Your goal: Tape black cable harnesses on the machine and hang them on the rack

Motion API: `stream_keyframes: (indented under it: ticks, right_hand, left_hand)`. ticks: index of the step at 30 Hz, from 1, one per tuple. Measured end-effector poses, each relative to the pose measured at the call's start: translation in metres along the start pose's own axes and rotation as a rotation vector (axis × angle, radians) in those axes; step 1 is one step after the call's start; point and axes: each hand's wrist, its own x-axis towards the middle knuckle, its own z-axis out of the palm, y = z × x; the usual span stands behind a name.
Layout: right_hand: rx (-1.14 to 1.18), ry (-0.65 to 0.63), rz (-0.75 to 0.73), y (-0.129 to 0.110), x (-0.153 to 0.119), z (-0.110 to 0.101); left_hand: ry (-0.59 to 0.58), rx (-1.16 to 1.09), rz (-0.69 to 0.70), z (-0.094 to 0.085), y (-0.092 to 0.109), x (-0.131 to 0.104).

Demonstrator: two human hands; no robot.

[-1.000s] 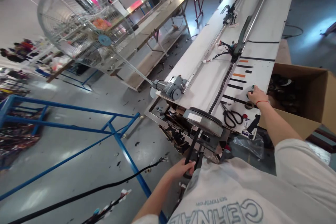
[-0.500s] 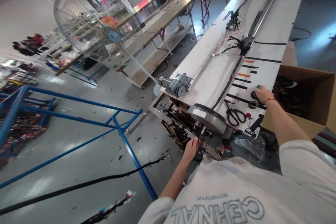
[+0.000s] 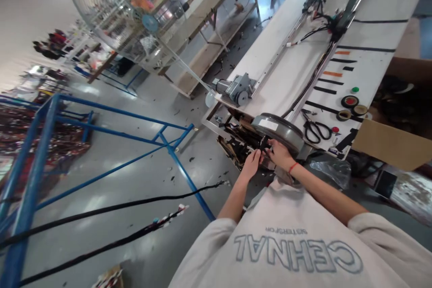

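My left hand is closed on a black cable below the rim of the round grey wheel at the table's end. Right beside it, my right hand has its fingers pinched on the same dark piece. Exactly what lies between the fingertips is too small to make out. Black wires run along the white table to the wheel. Black-handled scissors lie right of the wheel, near several tape rolls, among them a black roll and a brown roll.
A grey motor sits at the table's left corner. Short black and orange tape strips stick to the tabletop. To the right stands an open cardboard box. A blue metal frame and a large fan are on the left.
My right hand has left the tape rolls at the table's right side and come over to my left hand. The view has shifted, and the tape rolls now show uncovered.
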Motion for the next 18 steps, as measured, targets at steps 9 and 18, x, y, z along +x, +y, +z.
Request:
stream_keyframes:
  ticks: [9, 18]
  right_hand:
    - [0.167, 0.116, -0.213, 0.026, 0.003, 0.009]
    - [0.036, 0.098, -0.205, 0.007, 0.009, 0.001]
  left_hand:
    - [0.032, -0.054, 0.005, -0.001, -0.006, 0.002]
    - [-0.014, -0.041, 0.01, 0.008, -0.033, 0.01]
